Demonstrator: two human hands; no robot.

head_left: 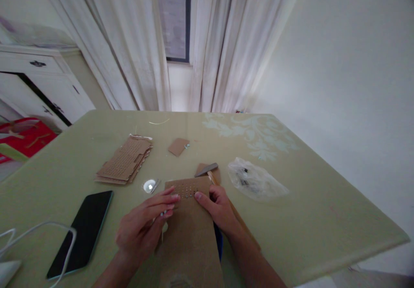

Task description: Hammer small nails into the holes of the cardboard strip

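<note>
Head view, one entry per item as I read it.

Left hand (145, 227): fingers (166, 199) nearly straight and close together, tips laid on the left edge of the brown board (190, 227), beside its rows of small studs (188, 191). I see something small and pale under the fingertips; I cannot tell what it is, nor whether it is pinched. Palm down, wrist low, forearm entering from the bottom edge.

Right hand (220, 208): fingers curled; thumb pressed flat on the board just right of the studs. The hammer (207, 170) handle runs under the palm, its head just beyond the knuckles; I cannot tell how firmly it is gripped. Forearm angles in from lower right.

Brown board: flat on the table (323, 219), between both hands, its far end at the fingertips.

Beyond the left fingers: small round tin (149, 186), stack of perforated cardboard (124, 161). Left of that hand: dark phone (82, 232). Right of the right fingers: clear plastic bag (255, 178).
</note>
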